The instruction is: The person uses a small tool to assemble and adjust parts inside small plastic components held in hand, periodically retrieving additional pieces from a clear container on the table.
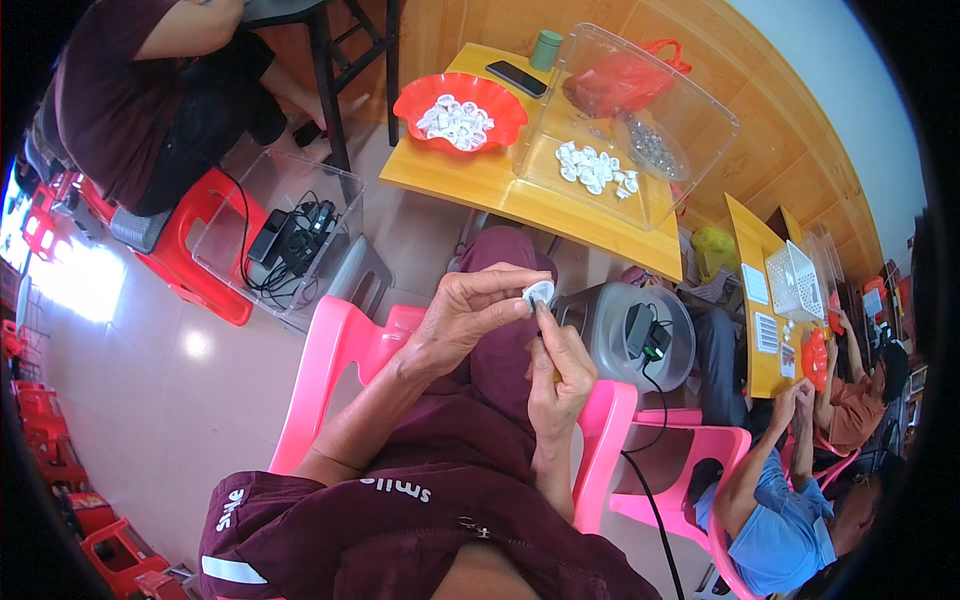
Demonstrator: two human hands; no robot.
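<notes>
Above my lap, my left hand (478, 308) pinches a small white round plastic piece (540, 292) between thumb and fingers. My right hand (560, 372) meets it from the other side, its index finger pressed to the piece's lower edge and the other fingers curled. Whether the right hand holds some tiny part is hidden. On the wooden table ahead, a red scalloped bowl (408, 100) holds many similar white pieces (456, 122). To its right, more white pieces (596, 168) lie in a clear plastic box (700, 150), near a bag of small shiny parts (655, 148).
A phone (517, 78) and a green canister (546, 50) stand at the wooden table's (440, 178) back. A red bag (625, 80) lies behind the box. Bins with black electronics (300, 240) flank my pink chair (325, 370). Other people work at a table on the right; another sits left.
</notes>
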